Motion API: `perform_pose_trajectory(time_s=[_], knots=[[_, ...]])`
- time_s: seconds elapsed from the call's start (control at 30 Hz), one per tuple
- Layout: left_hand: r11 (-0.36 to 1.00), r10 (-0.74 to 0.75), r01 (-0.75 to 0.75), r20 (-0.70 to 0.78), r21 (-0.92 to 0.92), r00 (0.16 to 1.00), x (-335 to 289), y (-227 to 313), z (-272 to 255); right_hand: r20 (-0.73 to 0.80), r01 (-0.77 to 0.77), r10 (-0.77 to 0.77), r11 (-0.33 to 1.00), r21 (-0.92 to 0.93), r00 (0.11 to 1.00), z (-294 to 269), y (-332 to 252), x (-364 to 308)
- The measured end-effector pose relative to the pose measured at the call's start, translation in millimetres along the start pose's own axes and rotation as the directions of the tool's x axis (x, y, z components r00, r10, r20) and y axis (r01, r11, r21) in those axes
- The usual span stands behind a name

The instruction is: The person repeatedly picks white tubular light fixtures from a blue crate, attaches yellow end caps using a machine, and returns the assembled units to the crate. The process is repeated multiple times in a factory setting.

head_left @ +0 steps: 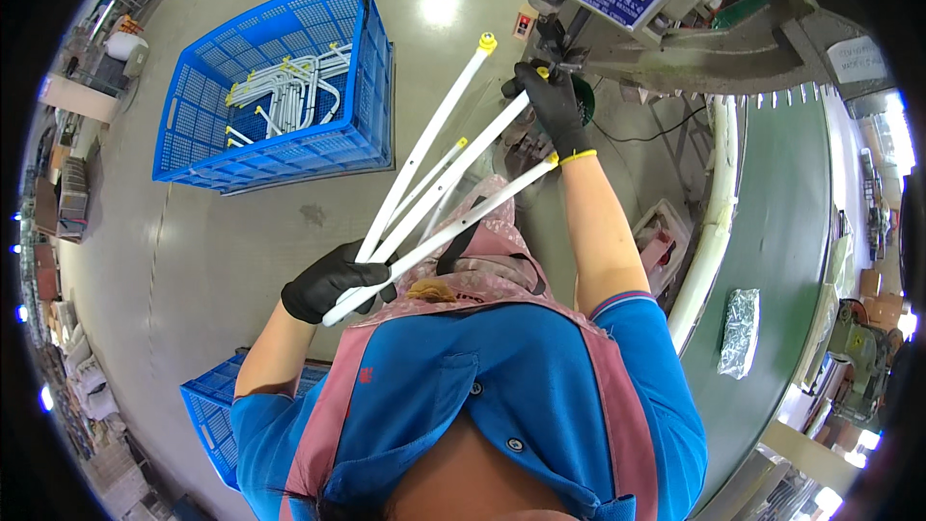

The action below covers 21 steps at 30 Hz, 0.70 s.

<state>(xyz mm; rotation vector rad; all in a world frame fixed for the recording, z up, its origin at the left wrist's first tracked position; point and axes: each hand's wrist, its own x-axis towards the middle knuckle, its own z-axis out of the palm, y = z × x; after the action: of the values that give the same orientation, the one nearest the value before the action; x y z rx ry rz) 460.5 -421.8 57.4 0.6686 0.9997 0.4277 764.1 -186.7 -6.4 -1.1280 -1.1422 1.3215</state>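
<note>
My left hand [334, 282], in a black glove, is closed round the lower ends of several white metal tubes [436, 140] that fan out up and to the right. Yellow fittings show on their far ends, one being a yellow end piece [487, 41]. With its fingers wrapped near the yellow tip of one tube, my right hand [552, 106], also black-gloved, is just below the grey machine [617, 68]. The lowest tube [473, 217] ends close to my right wrist. Fingertips of the right hand are partly hidden against the dark machine parts.
A blue plastic crate [289, 159] with bent white tubes stands on the floor at the far left; another blue crate [207, 415] is at the near left. On the right runs a green-topped bench [772, 212] with a shiny packet [740, 333]. A cable [646, 140] lies below the machine.
</note>
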Motion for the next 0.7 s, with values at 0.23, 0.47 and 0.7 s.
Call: perform_pose_trajectory(time_s=[0.23,0.47,0.7], knots=[[0.997,0.013,-0.011,-0.021,0.071,1.000,14.4,-17.1,-2.4,0.022,0.022,-0.025,0.989,0.145,0.999,2.7,3.2,-7.3],[0.985,0.022,-0.001,-0.119,0.174,0.993,17.3,-6.4,5.9,-0.039,-0.005,0.005,1.000,0.006,0.999,4.2,-1.0,-12.0],[0.998,0.015,-0.013,-0.033,0.058,0.999,1.8,22.1,4.3,0.041,-0.145,0.143,0.988,0.047,0.989,-6.2,2.4,-2.8]])
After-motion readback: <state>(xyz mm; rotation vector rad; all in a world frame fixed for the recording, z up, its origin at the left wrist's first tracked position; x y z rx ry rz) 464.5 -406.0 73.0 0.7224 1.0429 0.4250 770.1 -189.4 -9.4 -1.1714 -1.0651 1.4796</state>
